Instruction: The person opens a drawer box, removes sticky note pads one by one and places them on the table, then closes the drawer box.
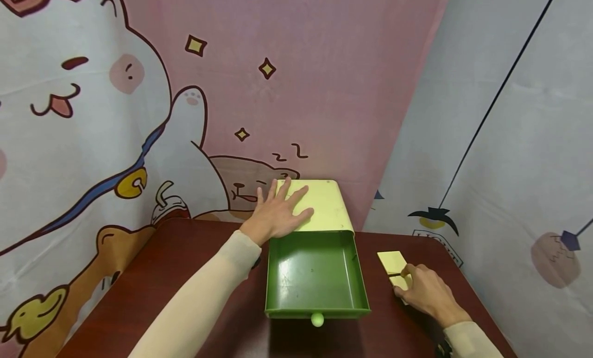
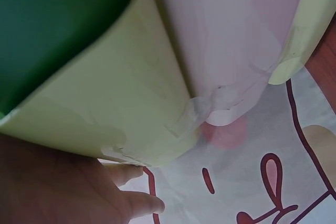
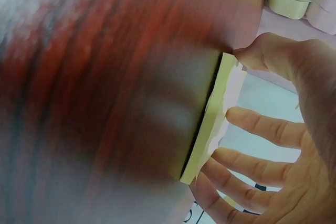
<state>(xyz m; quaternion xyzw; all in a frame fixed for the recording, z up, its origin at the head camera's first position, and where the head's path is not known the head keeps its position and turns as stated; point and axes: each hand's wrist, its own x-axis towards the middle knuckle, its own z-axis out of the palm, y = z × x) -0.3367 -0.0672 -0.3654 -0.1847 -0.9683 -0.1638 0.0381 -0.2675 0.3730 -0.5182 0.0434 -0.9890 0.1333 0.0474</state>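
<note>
A small drawer cabinet with a pale yellow top [image 1: 328,203] stands on the table, its green drawer [image 1: 312,275] pulled out by the round knob's side; no contents show in it. My left hand [image 1: 276,211] rests on the cabinet's top with fingers spread. Seen in the left wrist view, the cabinet has a cream side [image 2: 121,98] and a pink section [image 2: 226,35] beside it. Right of the drawer, my right hand [image 1: 428,291] grips a pale yellow pad of paper [image 3: 212,119] between thumb and fingertips, low over the table. Another pale yellow piece [image 1: 390,261] lies just beyond it.
The dark red-brown table [image 1: 204,255] carries the cabinet near its back edge. Behind it hangs a printed cloth [image 1: 343,90] with cartoon animals, close to the table's back and sides. The drawer's light green knob [image 1: 317,319] juts toward me.
</note>
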